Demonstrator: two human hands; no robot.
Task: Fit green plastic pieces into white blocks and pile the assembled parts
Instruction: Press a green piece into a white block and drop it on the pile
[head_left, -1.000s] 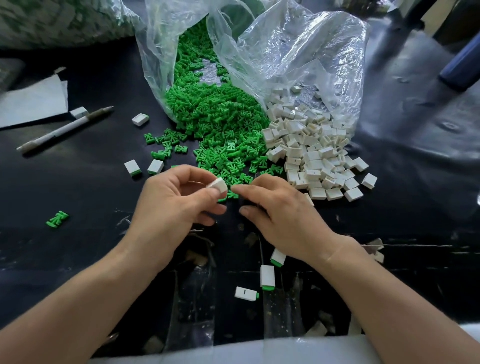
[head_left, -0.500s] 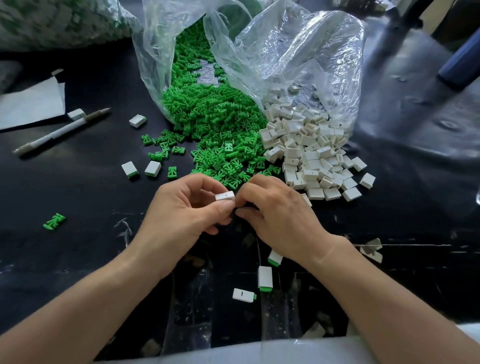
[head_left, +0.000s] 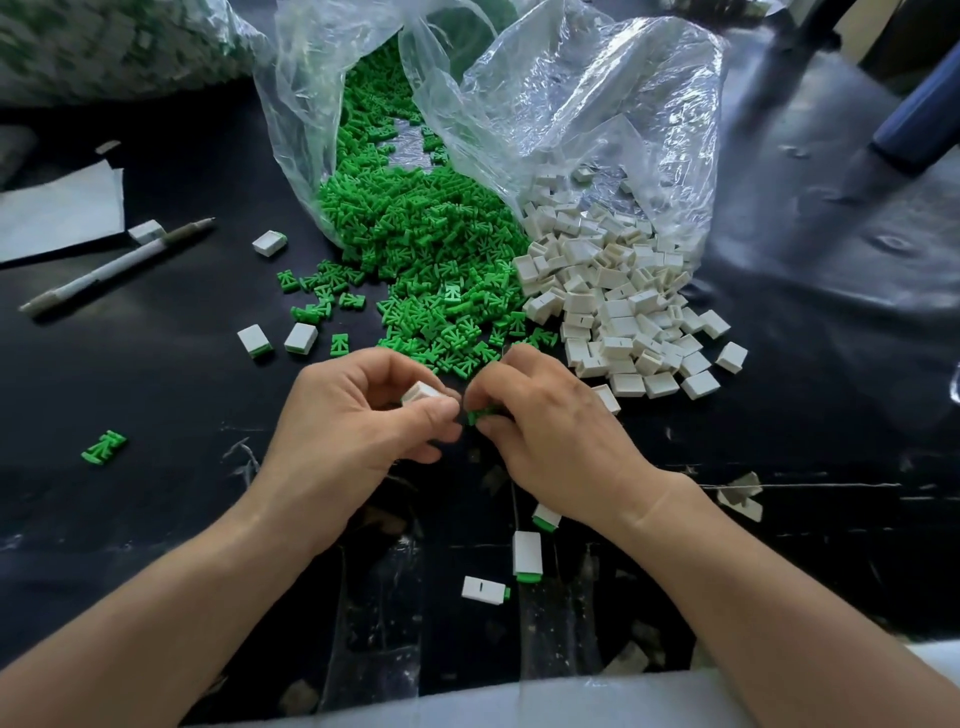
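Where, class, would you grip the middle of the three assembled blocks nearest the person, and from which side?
I would pinch the assembled block across its long white sides, coming from above: it lies flat on the table, both sides free, with its green end at the near end.

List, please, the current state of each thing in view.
Left hand, gripping a white block.
Right hand, pinching a green piece, not yet inserted.
Plastic bags, open, spilling green pieces and white blocks onto the table.
Assembled parts by the right wrist, lying loose, unpiled.
Pen, lying flat.
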